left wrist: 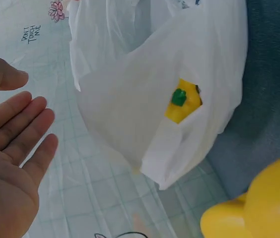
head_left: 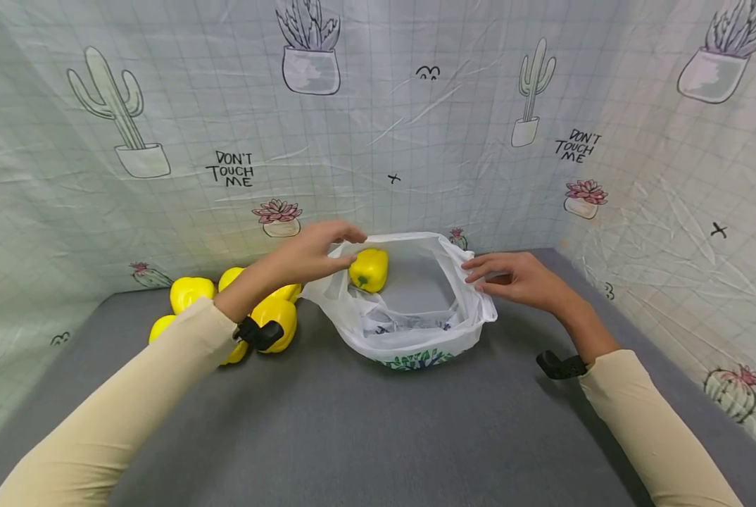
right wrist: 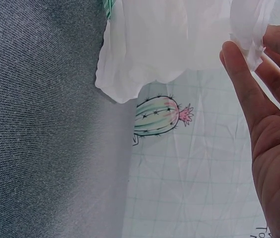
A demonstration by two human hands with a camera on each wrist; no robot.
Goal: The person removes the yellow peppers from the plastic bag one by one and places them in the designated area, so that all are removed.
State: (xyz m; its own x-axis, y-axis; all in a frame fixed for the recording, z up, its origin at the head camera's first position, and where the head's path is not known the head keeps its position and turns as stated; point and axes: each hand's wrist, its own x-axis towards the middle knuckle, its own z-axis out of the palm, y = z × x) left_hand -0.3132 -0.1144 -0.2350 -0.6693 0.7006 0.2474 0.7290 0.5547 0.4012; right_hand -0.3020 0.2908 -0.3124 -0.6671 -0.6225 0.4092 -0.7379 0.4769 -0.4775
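Note:
A white plastic bag point(head_left: 368, 341) with a green tree print stands with its mouth spread wide on the grey table. Inside, at its left, lies a yellow bell pepper point(head_left: 369, 272) with a green stem; the left wrist view shows part of this pepper point(left wrist: 185, 103) through a gap in the plastic. My left hand point(head_left: 317, 253) hovers at the bag's left rim, fingers extended and nothing in them. On the other side my right hand point(head_left: 520, 278) pinches the right rim, a fold of plastic between thumb and fingers point(right wrist: 239, 74) in the right wrist view.
Several more yellow bell peppers point(head_left: 276, 322) lie grouped left of the bag, partly hidden by my left forearm. Behind and to the right, a sheet point(head_left: 378, 141) printed with cacti hangs at the edge of the grey table point(head_left: 384, 436).

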